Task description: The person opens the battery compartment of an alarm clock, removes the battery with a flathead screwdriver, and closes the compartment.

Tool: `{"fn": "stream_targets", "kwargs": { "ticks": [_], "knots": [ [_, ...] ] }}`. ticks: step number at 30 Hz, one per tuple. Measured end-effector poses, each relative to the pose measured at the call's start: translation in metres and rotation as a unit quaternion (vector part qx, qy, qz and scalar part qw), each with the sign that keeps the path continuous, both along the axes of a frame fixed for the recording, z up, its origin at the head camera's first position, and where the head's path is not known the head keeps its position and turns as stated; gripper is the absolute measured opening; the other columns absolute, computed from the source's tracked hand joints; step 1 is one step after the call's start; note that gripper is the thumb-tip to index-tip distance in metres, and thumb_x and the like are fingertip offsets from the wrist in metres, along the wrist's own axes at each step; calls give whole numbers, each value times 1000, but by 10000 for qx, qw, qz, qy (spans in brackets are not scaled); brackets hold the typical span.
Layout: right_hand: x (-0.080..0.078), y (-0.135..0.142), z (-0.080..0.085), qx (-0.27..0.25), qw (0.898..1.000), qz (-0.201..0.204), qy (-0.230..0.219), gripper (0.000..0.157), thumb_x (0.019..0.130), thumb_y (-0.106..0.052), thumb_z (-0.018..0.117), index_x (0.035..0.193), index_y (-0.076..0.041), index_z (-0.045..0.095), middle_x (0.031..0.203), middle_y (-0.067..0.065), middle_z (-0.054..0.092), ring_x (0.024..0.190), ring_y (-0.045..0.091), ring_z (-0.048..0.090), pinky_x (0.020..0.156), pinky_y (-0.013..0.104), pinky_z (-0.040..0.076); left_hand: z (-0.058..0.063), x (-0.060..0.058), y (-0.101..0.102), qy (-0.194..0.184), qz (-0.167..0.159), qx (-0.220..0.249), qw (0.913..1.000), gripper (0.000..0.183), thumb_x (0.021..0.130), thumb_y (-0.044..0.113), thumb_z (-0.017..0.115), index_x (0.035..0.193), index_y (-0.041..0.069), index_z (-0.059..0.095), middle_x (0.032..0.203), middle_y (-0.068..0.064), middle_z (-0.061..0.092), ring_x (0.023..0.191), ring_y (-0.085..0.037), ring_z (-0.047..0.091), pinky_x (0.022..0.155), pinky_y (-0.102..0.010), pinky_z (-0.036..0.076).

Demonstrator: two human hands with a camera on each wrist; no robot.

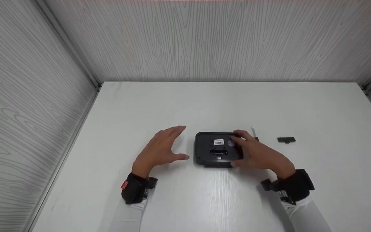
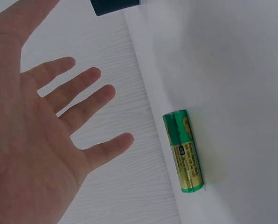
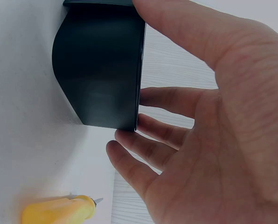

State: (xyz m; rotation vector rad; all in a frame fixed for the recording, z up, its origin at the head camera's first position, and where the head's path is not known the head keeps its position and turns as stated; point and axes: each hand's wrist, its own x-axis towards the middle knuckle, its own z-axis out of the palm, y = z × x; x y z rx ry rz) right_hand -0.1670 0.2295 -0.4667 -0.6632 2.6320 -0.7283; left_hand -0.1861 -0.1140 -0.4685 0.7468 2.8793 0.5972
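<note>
A black rectangular device (image 1: 204, 146) lies back up on the table, with a white label, a round sticker and a narrow battery slot (image 1: 218, 152) showing. My right hand (image 1: 256, 153) grips its right end, thumb at the near edge and fingers at the far side. In the right wrist view the device's dark end wall (image 3: 99, 65) stands between thumb and fingers. To the left, apart from the device, my left hand (image 1: 159, 149) is held with its fingers spread and nothing in it. Green-and-gold batteries (image 2: 183, 151) lie near that hand in the left wrist view; the head view does not show them.
Just beyond my right hand lies a screwdriver (image 1: 253, 131); its yellow handle (image 3: 59, 211) shows in the right wrist view. A small black cover (image 1: 286, 140) with a tab rests farther right on the white table (image 1: 172, 103). Wood-grain panels (image 1: 185, 42) stand behind and at both sides.
</note>
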Motion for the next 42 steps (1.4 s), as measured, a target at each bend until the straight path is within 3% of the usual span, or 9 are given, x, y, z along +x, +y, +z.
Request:
{"fn": "stream_targets", "kwargs": {
  "ticks": [12, 23, 42],
  "knots": [
    [0, -1, 1, -3, 10000, 2, -4, 91, 80, -44, 76, 151, -6, 33, 159, 13, 21, 140, 35, 37, 107, 51, 42, -7, 1, 27, -217, -240, 314, 9990, 113, 70, 68, 73, 157, 31, 11, 161, 4, 26, 147, -18, 28, 120, -51, 23],
    [0, -2, 3, -30, 10000, -16, -21, 92, 79, -43, 78, 152, -8, 33, 159, 12, 20, 140, 36, 37, 108, 52, 41, -11, 1, 46, -452, -500, 41, 9977, 111, 71, 69, 71, 157, 27, 15, 162, 2, 24, 148, -19, 27, 120, -51, 23],
    [0, -1, 2, 0, 10000, -29, 20, 91, 79, -43, 78, 151, -8, 34, 158, 12, 22, 139, 38, 37, 106, 52, 42, -12, 0, 50, -573, -535, -135, 9968, 101, 76, 66, 69, 155, 20, 25, 160, 3, 30, 145, -15, 35, 120, -53, 23]
  ]
}}
